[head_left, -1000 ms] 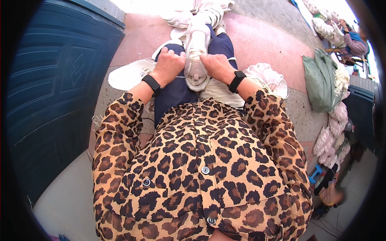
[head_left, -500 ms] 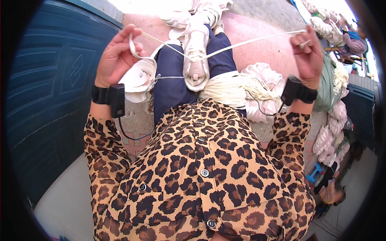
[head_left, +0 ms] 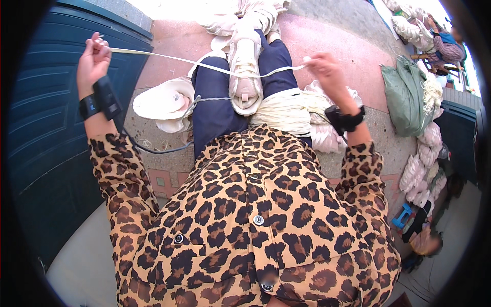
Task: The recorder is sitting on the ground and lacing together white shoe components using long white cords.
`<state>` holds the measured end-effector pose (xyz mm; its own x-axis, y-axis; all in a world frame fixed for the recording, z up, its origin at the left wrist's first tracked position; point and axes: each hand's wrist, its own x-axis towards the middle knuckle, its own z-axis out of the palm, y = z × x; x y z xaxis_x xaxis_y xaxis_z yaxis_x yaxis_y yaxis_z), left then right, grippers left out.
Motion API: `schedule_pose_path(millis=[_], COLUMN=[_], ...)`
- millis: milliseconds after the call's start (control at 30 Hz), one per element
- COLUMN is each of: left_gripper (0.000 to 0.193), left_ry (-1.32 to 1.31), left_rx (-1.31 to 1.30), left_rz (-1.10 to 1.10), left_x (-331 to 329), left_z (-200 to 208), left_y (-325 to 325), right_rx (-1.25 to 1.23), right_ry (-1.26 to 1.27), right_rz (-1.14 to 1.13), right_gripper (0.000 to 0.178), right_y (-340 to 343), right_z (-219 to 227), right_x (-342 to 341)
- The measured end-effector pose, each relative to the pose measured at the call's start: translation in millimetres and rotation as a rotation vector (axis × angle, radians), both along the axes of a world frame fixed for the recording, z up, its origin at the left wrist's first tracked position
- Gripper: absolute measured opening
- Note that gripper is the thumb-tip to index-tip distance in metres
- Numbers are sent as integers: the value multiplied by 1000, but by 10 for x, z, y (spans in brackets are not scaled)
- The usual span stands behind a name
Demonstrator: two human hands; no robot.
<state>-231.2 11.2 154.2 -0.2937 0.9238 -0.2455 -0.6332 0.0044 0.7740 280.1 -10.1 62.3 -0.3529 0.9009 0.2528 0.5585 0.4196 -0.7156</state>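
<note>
A white lace (head_left: 204, 66) runs between my hands. Pinched fingers of my left hand (head_left: 95, 59), raised at the far left by the blue door, hold one end. My right hand (head_left: 327, 71) pinches the other end right of my knees, its fingers slightly blurred. Midway the lace dips across a white and pale pink sports shoe (head_left: 245, 84) lying between my legs, heel toward me. Whether it passes through the eyelets there, I cannot tell. A hank of cream laces (head_left: 284, 115) lies over my right thigh, and a thin grey cord (head_left: 212, 98) crosses the left one.
White shoe pieces (head_left: 163, 102) sit left of my legs. More white shoe uppers (head_left: 263, 18) are piled ahead. The blue panelled door (head_left: 56, 102) bounds the left side. To the right stand a green sack (head_left: 406, 97) and bundled pale pink pieces (head_left: 417, 171). Other people are at the far right.
My left hand has moved outward to the left, drawing the lace with it. My right hand has come inward and down toward the shoe. The lace now spans more directly between them.
</note>
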Motion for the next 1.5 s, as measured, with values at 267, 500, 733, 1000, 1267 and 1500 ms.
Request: schedule_pose_path(millis=[267,500,733,1000,1267,1500], left_gripper=[18,21,21,19,15,26], left_ry=[805,1201,1530,1600,1934,2071], left_rx=[-360,-258,-156,-92,25,31], left_rz=[-541,-695,-540,-535,-651,-517], left_x=[1686,2122,2181,2242,2342,2432], left_z=[-1009,-1374,-1460,-1549,-1481,-1246], left_y=[-512,-708,-685,-610,-541,-733], right_rx=[-228,-177,91,219,152,185], right_ry=[-302,-517,-722,-876,-749,-818], right_rz=[92,-46,81,312,153,36], right_gripper=[18,16,11,6,5,10], right_y=[-278,-194,-168,-68,-73,-241], right_z=[-628,-635,-591,-538,-534,-529], right_x=[-876,-1010,-1073,-1138,-1090,-1087])
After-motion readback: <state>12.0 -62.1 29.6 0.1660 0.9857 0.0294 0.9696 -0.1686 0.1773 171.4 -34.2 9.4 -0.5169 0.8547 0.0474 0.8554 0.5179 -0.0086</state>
